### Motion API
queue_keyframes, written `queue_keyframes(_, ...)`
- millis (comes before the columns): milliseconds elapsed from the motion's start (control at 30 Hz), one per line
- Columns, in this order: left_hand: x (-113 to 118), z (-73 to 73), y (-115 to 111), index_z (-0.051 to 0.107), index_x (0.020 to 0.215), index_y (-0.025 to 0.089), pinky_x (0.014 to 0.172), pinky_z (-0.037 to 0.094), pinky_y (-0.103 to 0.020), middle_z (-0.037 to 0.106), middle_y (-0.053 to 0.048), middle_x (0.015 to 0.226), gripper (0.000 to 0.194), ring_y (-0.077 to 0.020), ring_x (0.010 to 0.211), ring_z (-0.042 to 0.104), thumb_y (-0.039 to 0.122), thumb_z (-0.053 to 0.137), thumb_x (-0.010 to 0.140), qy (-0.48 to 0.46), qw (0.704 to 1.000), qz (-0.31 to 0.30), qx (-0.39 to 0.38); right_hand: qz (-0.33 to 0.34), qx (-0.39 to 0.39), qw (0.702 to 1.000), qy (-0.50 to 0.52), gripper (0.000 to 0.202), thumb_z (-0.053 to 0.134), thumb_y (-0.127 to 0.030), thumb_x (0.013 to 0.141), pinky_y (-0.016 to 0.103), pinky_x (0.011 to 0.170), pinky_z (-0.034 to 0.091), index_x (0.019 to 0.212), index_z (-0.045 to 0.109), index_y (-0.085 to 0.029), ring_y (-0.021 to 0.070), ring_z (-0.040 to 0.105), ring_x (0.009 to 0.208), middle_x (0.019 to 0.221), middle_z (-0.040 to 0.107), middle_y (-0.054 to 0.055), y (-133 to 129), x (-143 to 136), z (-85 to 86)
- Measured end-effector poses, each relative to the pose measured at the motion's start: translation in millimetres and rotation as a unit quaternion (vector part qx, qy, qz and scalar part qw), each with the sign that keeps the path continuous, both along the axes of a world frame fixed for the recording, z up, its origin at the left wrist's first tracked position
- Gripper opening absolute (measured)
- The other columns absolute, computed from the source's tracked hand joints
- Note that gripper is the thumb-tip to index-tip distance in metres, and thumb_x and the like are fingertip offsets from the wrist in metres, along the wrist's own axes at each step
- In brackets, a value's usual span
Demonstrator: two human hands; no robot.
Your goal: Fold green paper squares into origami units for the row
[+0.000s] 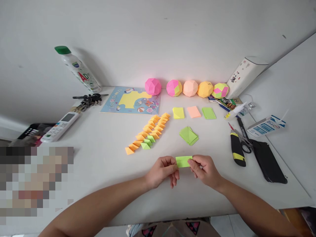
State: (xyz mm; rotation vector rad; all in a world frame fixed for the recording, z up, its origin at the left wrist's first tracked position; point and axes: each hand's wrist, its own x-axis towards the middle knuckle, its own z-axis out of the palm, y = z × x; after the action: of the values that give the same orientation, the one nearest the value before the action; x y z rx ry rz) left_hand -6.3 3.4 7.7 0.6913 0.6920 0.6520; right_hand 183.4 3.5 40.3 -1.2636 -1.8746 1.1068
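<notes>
A folded green paper strip (183, 161) is held level between both hands near the table's front. My left hand (165, 171) pinches its left end, and my right hand (204, 169) grips the right end between thumb and fingers. Just beyond lies a loose pile of green paper squares (189, 135). Behind that pile are yellow (178, 113), peach (194, 112) and green (208, 113) stacks of squares. To the left, folded orange pieces (142, 135) run in slanting rows, with several folded green pieces (147, 142) beside them.
Several paper balls (190, 88) line the wall. At the left are a blue card (133, 100), a spray can (82, 72), keys (89, 100) and a remote (60, 126). A cutter (238, 148), scissors (246, 147), a glue bottle (234, 111) and a black pouch (268, 161) lie right.
</notes>
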Motion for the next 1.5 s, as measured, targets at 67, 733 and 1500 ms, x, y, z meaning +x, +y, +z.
queue_keyframes(67, -0.3, -0.1, -1.3, 0.045, 0.070, 0.015, 0.035, 0.046, -0.022, 0.064, -0.002, 0.057, 0.021, -0.0125, 0.041, 0.057, 0.028, 0.059, 0.077, -0.025, 0.999, 0.024, 0.005, -0.008, -0.019, 1.000, 0.016, 0.039, 0.043, -0.034, 0.089, 0.021, 0.041, 0.033, 0.053, 0.039, -0.019, 0.0081, 0.042, 0.039, 0.045, 0.044, -0.003, -0.5, 0.1, 1.4)
queue_keyframes(733, 5.2, 0.6, -3.2, 0.049, 0.083, 0.014, 0.041, 0.046, -0.022, 0.064, 0.000, 0.060, 0.031, -0.0109, 0.044, 0.057, 0.037, 0.067, 0.073, 0.024, 0.999, 0.014, 0.046, 0.033, -0.242, 0.965, 0.099, 0.015, 0.054, -0.022, 0.077, 0.020, 0.044, 0.040, 0.064, 0.047, -0.016, 0.0083, 0.046, 0.046, 0.054, 0.050, -0.004, -1.8, 0.3, -10.9)
queue_keyframes(1500, 2.2, -0.1, 0.8, 0.051, 0.080, 0.013, 0.032, 0.041, -0.018, 0.061, -0.001, 0.053, 0.031, -0.0111, 0.037, 0.054, 0.045, 0.054, 0.081, 0.029, 0.998, -0.049, 0.038, 0.134, 0.184, 0.974, -0.022, 0.011, 0.051, -0.022, 0.088, 0.027, 0.069, 0.049, 0.089, 0.062, -0.019, 0.0143, 0.055, 0.074, 0.095, 0.055, 0.008, 2.6, 4.3, -16.1)
